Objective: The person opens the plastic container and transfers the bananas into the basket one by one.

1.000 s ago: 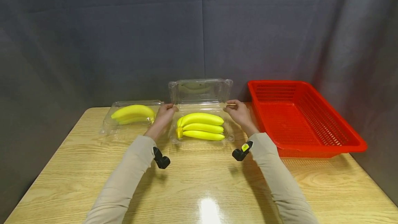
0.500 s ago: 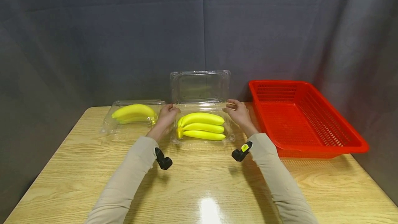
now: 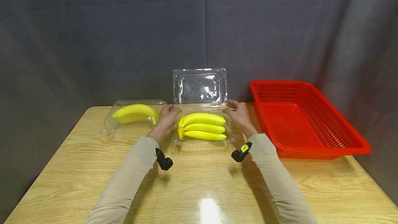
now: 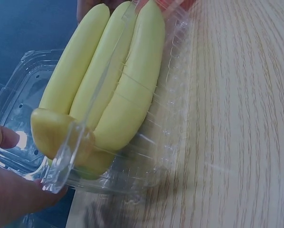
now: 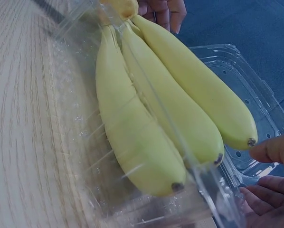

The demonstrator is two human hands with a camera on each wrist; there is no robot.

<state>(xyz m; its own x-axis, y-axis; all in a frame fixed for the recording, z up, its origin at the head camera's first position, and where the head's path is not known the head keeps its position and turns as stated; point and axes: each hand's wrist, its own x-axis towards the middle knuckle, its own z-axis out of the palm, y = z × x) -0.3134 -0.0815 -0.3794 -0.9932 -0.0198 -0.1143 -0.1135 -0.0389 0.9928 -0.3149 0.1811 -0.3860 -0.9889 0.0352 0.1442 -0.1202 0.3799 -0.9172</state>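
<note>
A bunch of yellow bananas [image 3: 203, 126] lies in the base of a clear plastic clamshell container [image 3: 202, 143], stem end to the left. Behind the fruit stands the raised clear lid [image 3: 200, 87], which both wrist views also show. My left hand [image 3: 168, 116] grips the container's back left corner beside the hinge; in the left wrist view its thumb [image 4: 4, 137] is over the edge. At the back right corner my right hand [image 3: 238, 113] holds the hinge side, its thumb [image 5: 272, 149] near a banana tip. Some fingers are hidden behind the plastic.
On the left sits another clear container [image 3: 116, 103], its lid down over more bananas [image 3: 135, 112]. A red perforated plastic basket [image 3: 292, 144] stands at the right. Behind the wooden table [image 3: 192, 182] hangs a dark grey curtain [image 3: 199, 27].
The container's lid has swung up and back from a forward tilt, so its panel faces me more fully. Both hands stay at the hinge corners with only slight shifts.
</note>
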